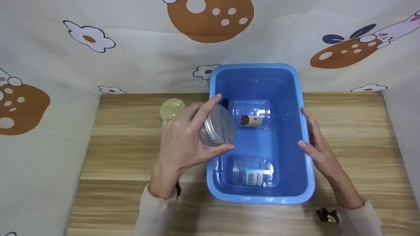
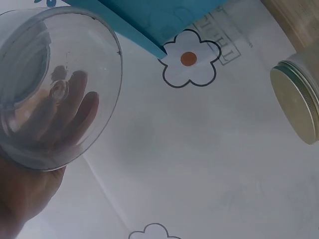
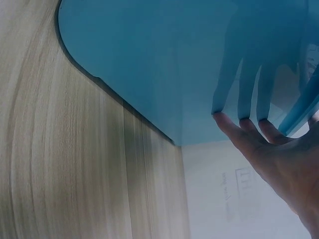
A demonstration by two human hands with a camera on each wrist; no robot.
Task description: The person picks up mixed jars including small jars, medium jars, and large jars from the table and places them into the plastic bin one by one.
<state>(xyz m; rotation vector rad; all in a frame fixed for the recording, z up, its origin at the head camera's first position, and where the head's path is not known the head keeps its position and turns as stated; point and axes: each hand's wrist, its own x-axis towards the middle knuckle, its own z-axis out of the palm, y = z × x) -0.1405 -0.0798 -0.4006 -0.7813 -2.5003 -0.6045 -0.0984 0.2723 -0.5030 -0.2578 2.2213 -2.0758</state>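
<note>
My left hand [image 1: 180,137] grips a clear plastic jar with a silver lid [image 1: 222,124], held over the left rim of a blue plastic bin [image 1: 261,201]. In the left wrist view the jar's see-through base [image 2: 94,124] faces the camera and fingers show through it. Thumb at the rim and fingers against the outer wall, my right hand [image 1: 319,148] holds the bin's right side; the right wrist view shows those fingertips [image 3: 222,119] touching the blue wall. Inside the bin lie two clear jars on their sides, one with a red-and-cream label [image 1: 251,121], another with a pale blue label [image 1: 254,177].
A jar with a gold lid [image 1: 172,108] stands on the wooden table [image 1: 125,151], left of the bin and partly behind my left hand. A patterned cloth wall [image 1: 138,57] rises close behind the bin, with further walls at both sides.
</note>
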